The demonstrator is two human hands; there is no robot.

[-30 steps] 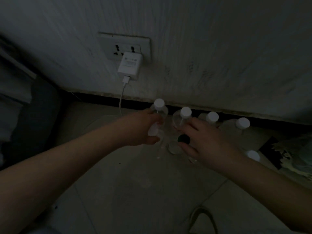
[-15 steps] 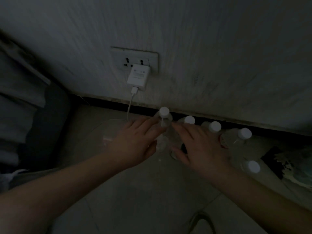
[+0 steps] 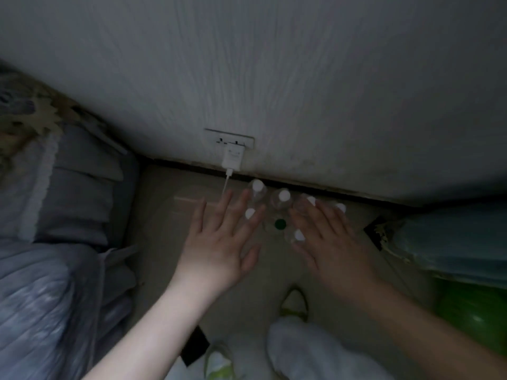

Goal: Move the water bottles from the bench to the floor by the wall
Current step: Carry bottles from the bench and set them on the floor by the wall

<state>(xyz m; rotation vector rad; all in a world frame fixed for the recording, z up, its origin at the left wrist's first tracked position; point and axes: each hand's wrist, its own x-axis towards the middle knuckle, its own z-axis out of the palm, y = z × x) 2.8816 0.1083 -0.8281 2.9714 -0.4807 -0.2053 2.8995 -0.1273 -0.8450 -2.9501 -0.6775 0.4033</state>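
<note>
Dim tiled floor (image 3: 164,215) meets the wall (image 3: 274,78) mid-frame, where clear plastic water bottles (image 3: 280,200) stand clustered just below centre. Left hand (image 3: 219,242) and right hand (image 3: 332,242) hover over them, fingers straight and spread, holding nothing. Bottles look light, smooth, squashy; best gripped round the body below the cap.

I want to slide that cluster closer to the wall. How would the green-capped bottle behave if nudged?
The green-capped bottle looks clear, thin and upright, so it probably tips easily. White-capped bottles crowd around it, so it might knock them over. Tipped, its round body would likely roll on the smooth floor.
</note>
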